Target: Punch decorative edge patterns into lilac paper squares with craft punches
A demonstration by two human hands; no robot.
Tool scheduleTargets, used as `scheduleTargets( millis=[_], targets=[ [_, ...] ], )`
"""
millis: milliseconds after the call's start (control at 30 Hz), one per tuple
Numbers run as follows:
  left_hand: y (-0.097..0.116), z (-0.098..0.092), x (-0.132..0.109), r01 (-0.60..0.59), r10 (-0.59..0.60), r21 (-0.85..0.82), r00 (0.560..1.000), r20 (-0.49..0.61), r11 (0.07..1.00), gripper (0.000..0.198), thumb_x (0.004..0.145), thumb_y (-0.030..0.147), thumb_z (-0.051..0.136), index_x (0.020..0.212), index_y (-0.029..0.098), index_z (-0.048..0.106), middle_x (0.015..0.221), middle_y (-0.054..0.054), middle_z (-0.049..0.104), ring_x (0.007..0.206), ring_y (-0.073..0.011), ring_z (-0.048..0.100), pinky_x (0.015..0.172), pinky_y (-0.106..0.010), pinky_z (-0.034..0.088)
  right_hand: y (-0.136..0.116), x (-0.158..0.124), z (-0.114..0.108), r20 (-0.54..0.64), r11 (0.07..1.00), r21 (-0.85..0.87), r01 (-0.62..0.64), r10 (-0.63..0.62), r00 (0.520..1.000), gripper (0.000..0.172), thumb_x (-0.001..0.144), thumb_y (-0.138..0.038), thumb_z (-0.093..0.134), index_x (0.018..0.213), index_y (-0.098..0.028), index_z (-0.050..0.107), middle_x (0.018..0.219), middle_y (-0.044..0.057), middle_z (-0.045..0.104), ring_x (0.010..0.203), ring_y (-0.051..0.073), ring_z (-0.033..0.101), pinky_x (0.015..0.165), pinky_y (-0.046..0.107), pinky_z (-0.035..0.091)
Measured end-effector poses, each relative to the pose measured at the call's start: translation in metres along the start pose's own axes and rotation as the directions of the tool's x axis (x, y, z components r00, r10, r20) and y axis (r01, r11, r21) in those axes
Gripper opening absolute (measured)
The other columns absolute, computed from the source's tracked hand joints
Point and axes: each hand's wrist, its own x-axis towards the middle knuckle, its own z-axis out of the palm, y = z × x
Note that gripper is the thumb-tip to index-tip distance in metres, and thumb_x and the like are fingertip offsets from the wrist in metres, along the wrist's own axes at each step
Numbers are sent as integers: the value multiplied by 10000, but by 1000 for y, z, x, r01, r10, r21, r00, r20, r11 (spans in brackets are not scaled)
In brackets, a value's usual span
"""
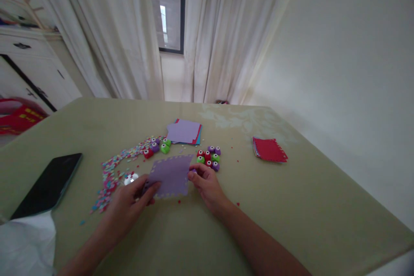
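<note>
A purple paper square [171, 174] with punched, scalloped edges lies on the olive table [291, 207]. My left hand [129, 207] pinches its left corner, fingers closed on the sheet. My right hand [205, 181] is closed at the sheet's right edge around a small purple punch [193, 172] that is mostly hidden. A white round punch [131, 178] sits just left of the sheet.
Small red, green and purple punches [209, 157] cluster behind my right hand, others [158, 146] further left. Confetti [113, 172] is strewn at left. A stack of coloured paper [184, 131] lies behind, red punched sheets [270, 149] at right, a dark phone [48, 183] far left.
</note>
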Motion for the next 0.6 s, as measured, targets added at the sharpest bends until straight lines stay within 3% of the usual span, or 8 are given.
scheduleTargets(
  millis=[233, 400, 600],
  targets=[
    [-7, -4, 2, -25, 23, 66, 999, 28, 997, 355, 947, 571, 567, 857, 247, 682, 668, 10, 685, 619, -203, 660, 580, -264, 484, 3, 1, -1, -16, 1000, 7, -28, 28, 999, 481, 662, -512, 931, 972, -195, 743, 760, -22, 630, 645, 121, 489, 592, 239, 340],
    [-5, -6, 4, -54, 53, 108, 999, 13, 993, 377, 946, 577, 555, 798, 243, 647, 632, 17, 648, 578, -196, 622, 556, -267, 447, 3, 1, -1, -10, 1000, 10, -24, 24, 1000, 497, 688, -520, 915, 1017, -186, 750, 827, 6, 675, 687, 130, 539, 651, 254, 398],
    [-6, -4, 2, -67, 69, 126, 998, -6, 990, 373, 944, 576, 564, 801, 241, 643, 664, 10, 668, 609, -200, 626, 576, -269, 448, 4, 2, -1, 11, 1000, -5, -31, 31, 999, 463, 689, -531, 911, 934, -196, 706, 713, -37, 602, 552, 100, 417, 528, 241, 269]
  ],
)
